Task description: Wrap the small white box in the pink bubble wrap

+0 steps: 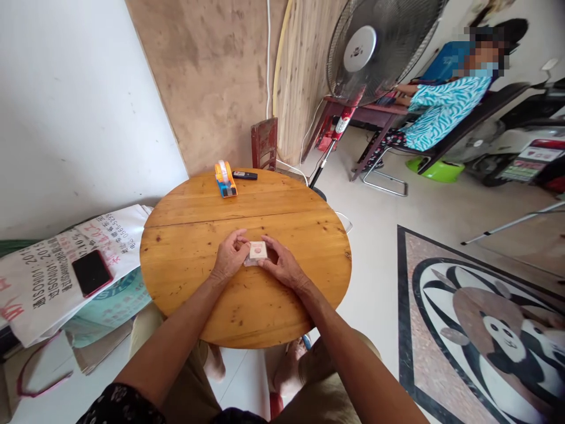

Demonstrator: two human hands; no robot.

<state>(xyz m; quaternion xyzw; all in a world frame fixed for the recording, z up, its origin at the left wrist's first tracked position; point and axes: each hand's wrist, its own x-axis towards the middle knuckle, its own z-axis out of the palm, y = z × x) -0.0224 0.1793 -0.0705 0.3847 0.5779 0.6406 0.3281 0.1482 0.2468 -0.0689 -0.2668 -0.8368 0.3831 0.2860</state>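
Observation:
Between my two hands, low over the wooden table [185, 259], is a small whitish square packet [258, 250] with a pinkish round print on top. A clear edge, like plastic film, shows at its lower left. My left hand [232, 254] is closed on the left side, thumb against the edge. On the other side, my right hand [282, 265] has its thumb at the near right corner and its index finger by the far right corner. The packet's underside is hidden.
An orange and blue tape dispenser [225, 179] and a dark remote-like object [245, 175] stand at the table's far side. A chair [264, 141] and a standing fan [359, 50] are behind. At left, a phone [92, 272] lies on printed sacks [48, 277]. Another person [450, 112] sits far right.

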